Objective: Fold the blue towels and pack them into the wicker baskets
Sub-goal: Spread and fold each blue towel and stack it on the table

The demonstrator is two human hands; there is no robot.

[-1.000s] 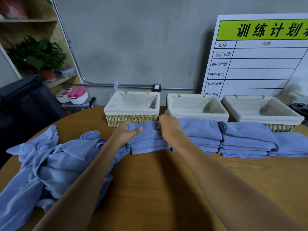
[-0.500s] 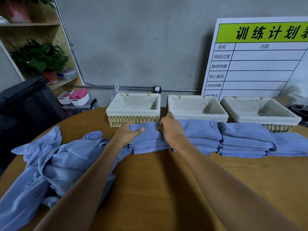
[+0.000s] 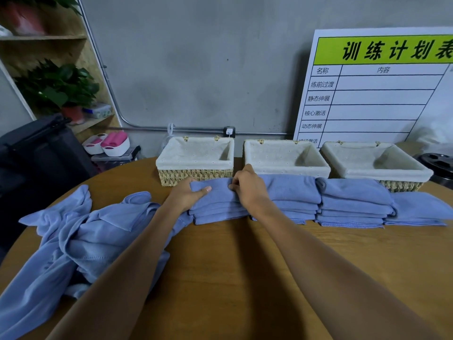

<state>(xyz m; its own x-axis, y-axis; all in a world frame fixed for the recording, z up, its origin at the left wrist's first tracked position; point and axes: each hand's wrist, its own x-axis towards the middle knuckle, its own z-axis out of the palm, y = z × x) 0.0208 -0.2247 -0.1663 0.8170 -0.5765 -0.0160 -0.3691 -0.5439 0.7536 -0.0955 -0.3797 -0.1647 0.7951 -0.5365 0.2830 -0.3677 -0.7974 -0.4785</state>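
Observation:
Three wicker baskets with white liners stand in a row at the table's back: left basket (image 3: 196,174), middle basket (image 3: 286,157), right basket (image 3: 375,159). In front of them lie stacks of folded blue towels. My left hand (image 3: 187,196) grips the left side of the leftmost stack (image 3: 217,204), thumb on top. My right hand (image 3: 247,187) grips the same stack's right side, fingers curled over its top towel. More stacks lie to the right: a middle stack (image 3: 294,200), a right stack (image 3: 353,202) and a low one (image 3: 421,208).
A loose heap of unfolded blue towels (image 3: 73,241) covers the round wooden table's (image 3: 232,278) left part. A black case (image 3: 36,153), a shelf with a plant (image 3: 56,87), and pink-and-white containers (image 3: 110,143) stand beyond the left edge. A white schedule board (image 3: 375,89) leans on the wall.
Both hands have stayed on the leftmost folded stack. The view has shifted slightly; nothing else has visibly moved.

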